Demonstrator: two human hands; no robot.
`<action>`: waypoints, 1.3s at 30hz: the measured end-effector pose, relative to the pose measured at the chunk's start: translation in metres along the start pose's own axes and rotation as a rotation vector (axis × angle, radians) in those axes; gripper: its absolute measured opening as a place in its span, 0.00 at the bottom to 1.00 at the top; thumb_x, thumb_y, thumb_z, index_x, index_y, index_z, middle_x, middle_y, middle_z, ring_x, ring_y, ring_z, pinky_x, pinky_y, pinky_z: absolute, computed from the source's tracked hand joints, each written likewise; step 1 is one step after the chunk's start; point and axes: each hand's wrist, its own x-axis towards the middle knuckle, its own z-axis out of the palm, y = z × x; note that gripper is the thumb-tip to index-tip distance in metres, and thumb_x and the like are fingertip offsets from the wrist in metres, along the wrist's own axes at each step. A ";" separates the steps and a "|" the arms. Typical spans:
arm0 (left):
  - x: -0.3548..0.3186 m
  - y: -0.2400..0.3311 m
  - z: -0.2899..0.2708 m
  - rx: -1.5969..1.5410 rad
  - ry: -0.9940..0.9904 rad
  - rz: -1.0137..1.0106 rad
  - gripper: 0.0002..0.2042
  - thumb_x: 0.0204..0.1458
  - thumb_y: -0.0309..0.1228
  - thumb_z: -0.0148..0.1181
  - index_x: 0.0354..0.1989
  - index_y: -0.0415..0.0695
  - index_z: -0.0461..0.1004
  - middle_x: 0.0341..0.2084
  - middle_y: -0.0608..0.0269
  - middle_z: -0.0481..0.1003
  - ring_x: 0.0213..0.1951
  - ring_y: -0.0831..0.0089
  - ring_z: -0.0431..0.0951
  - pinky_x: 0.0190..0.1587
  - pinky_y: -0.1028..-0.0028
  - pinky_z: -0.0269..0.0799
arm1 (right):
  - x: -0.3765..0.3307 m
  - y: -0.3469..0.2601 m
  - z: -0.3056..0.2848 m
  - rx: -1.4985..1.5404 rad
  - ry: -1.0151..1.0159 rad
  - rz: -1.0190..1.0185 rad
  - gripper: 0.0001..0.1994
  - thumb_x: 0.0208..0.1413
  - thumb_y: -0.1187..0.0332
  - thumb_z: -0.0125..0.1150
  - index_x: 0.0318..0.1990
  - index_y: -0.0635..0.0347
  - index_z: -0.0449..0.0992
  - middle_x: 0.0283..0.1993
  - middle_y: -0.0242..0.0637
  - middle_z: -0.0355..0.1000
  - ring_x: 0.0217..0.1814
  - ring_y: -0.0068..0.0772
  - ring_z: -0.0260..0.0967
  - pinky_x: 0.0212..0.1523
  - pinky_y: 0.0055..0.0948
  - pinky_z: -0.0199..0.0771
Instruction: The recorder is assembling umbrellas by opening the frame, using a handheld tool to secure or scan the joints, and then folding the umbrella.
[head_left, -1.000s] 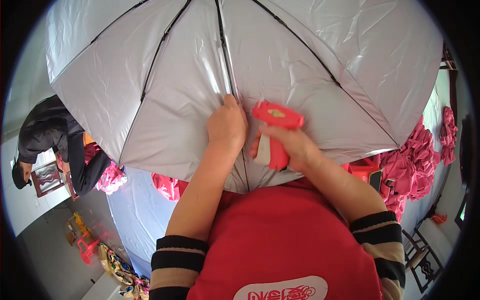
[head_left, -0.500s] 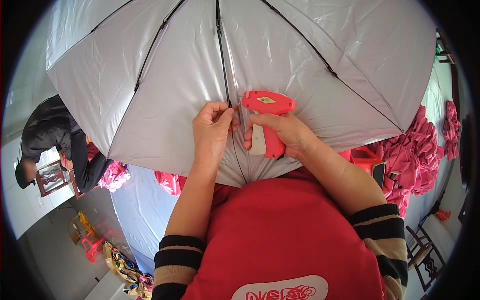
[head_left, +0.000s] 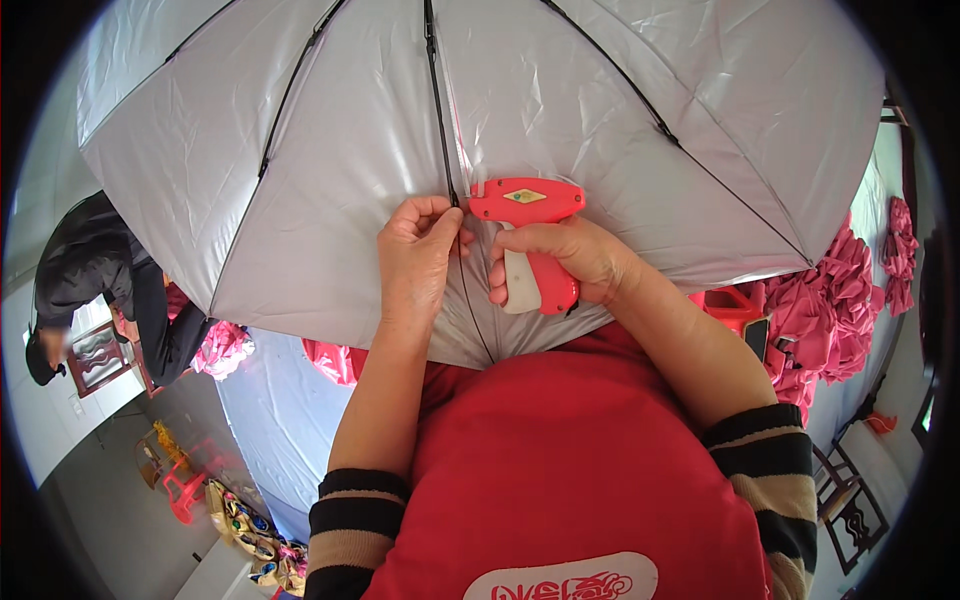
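Observation:
An open umbrella [head_left: 345, 210] with a silvery inner face spreads over my lap, its thin black ribs fanning outward. My left hand [head_left: 412, 262] is closed on the middle umbrella rib [head_left: 440, 115], pinching it at a joint between thumb and fingers. In my right hand [head_left: 590, 258] is a red tagging gun [head_left: 550, 205] with a whitish trigger, the fingers wrapped round its grip. The gun's front end points left, close beside the rib and just right of my left fingertips. Whether its needle touches the cloth I cannot tell.
Bunched dark-pink cloth [head_left: 830, 310] lies at the right, near a red plastic container [head_left: 728, 305]. Beyond the canopy at left, a person in black [head_left: 95, 270] bends over. A pale blue sheet [head_left: 275, 410], a red stool [head_left: 183, 495] and a wooden chair [head_left: 855, 520] stand lower down.
The tagging gun has shifted slightly left, its front end now nearer the rib and more level. The canopy and my left hand have moved a little left. Both grips stay the same.

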 end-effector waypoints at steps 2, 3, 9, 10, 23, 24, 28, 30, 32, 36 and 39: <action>0.001 -0.001 0.000 0.002 0.003 0.004 0.03 0.53 0.20 0.57 0.34 0.34 0.72 0.25 0.61 0.74 0.24 0.77 0.75 0.25 0.79 0.71 | -0.001 -0.002 -0.002 0.006 -0.030 0.008 0.09 0.55 0.70 0.57 0.41 0.65 0.72 0.31 0.42 0.74 0.29 0.39 0.77 0.33 0.38 0.80; 0.001 -0.001 0.000 0.002 -0.003 0.007 0.03 0.53 0.20 0.57 0.34 0.34 0.72 0.25 0.61 0.74 0.24 0.77 0.75 0.25 0.79 0.71 | -0.001 -0.002 -0.002 -0.001 -0.033 0.009 0.08 0.55 0.70 0.57 0.40 0.65 0.72 0.30 0.42 0.74 0.29 0.40 0.77 0.33 0.38 0.80; -0.002 -0.002 0.004 0.017 0.022 0.029 0.03 0.53 0.20 0.57 0.34 0.34 0.72 0.25 0.61 0.74 0.24 0.77 0.75 0.25 0.79 0.72 | 0.001 0.001 0.000 0.044 0.031 0.033 0.07 0.54 0.71 0.57 0.36 0.65 0.73 0.29 0.43 0.75 0.29 0.40 0.77 0.32 0.38 0.80; -0.002 -0.002 0.005 0.017 0.026 0.030 0.03 0.53 0.21 0.58 0.34 0.34 0.72 0.25 0.61 0.74 0.24 0.77 0.75 0.25 0.79 0.72 | 0.001 0.002 0.000 0.044 0.037 0.025 0.07 0.54 0.71 0.57 0.36 0.65 0.73 0.29 0.43 0.75 0.29 0.40 0.77 0.32 0.38 0.80; -0.005 -0.003 0.003 0.023 -0.010 0.043 0.04 0.53 0.20 0.55 0.35 0.33 0.72 0.27 0.59 0.75 0.26 0.76 0.75 0.29 0.77 0.73 | 0.003 0.004 0.004 0.032 0.017 0.013 0.08 0.55 0.67 0.57 0.34 0.64 0.73 0.28 0.43 0.75 0.27 0.39 0.76 0.30 0.36 0.79; -0.005 -0.002 0.002 0.026 -0.004 0.038 0.04 0.53 0.20 0.55 0.35 0.33 0.72 0.27 0.59 0.75 0.26 0.76 0.75 0.29 0.77 0.73 | 0.003 0.004 0.006 0.019 0.053 0.007 0.09 0.55 0.66 0.57 0.34 0.64 0.73 0.28 0.43 0.74 0.26 0.38 0.75 0.30 0.36 0.79; -0.005 -0.002 -0.002 -0.015 -0.078 0.054 0.05 0.53 0.20 0.53 0.36 0.33 0.73 0.28 0.59 0.75 0.28 0.75 0.75 0.31 0.76 0.74 | 0.004 0.007 0.012 -0.118 0.162 0.028 0.09 0.56 0.65 0.58 0.35 0.63 0.73 0.29 0.42 0.74 0.27 0.36 0.75 0.30 0.34 0.78; -0.004 -0.003 -0.002 0.016 -0.095 0.040 0.06 0.53 0.22 0.53 0.37 0.33 0.72 0.28 0.58 0.75 0.28 0.75 0.75 0.32 0.76 0.73 | 0.002 0.005 0.016 -0.193 0.214 0.033 0.10 0.56 0.64 0.58 0.35 0.62 0.73 0.29 0.42 0.74 0.27 0.36 0.75 0.31 0.33 0.78; 0.000 0.001 -0.007 0.008 -0.116 0.045 0.06 0.53 0.23 0.53 0.38 0.33 0.72 0.28 0.58 0.75 0.28 0.75 0.75 0.32 0.76 0.73 | -0.004 -0.003 0.019 -0.151 0.126 0.039 0.10 0.56 0.63 0.58 0.36 0.62 0.73 0.30 0.41 0.74 0.31 0.34 0.74 0.33 0.32 0.77; 0.019 0.033 -0.047 0.503 -0.055 0.123 0.11 0.51 0.26 0.57 0.41 0.36 0.69 0.29 0.58 0.74 0.29 0.71 0.74 0.34 0.74 0.71 | -0.032 -0.039 0.017 -0.246 0.185 -0.080 0.12 0.57 0.62 0.59 0.37 0.63 0.74 0.32 0.39 0.74 0.36 0.32 0.74 0.36 0.31 0.75; 0.044 0.074 -0.095 1.093 0.043 0.377 0.16 0.49 0.28 0.62 0.44 0.36 0.67 0.34 0.53 0.72 0.33 0.61 0.74 0.39 0.66 0.72 | -0.052 -0.065 0.008 -0.325 0.226 -0.182 0.13 0.57 0.60 0.59 0.37 0.63 0.74 0.34 0.38 0.74 0.38 0.32 0.74 0.37 0.31 0.75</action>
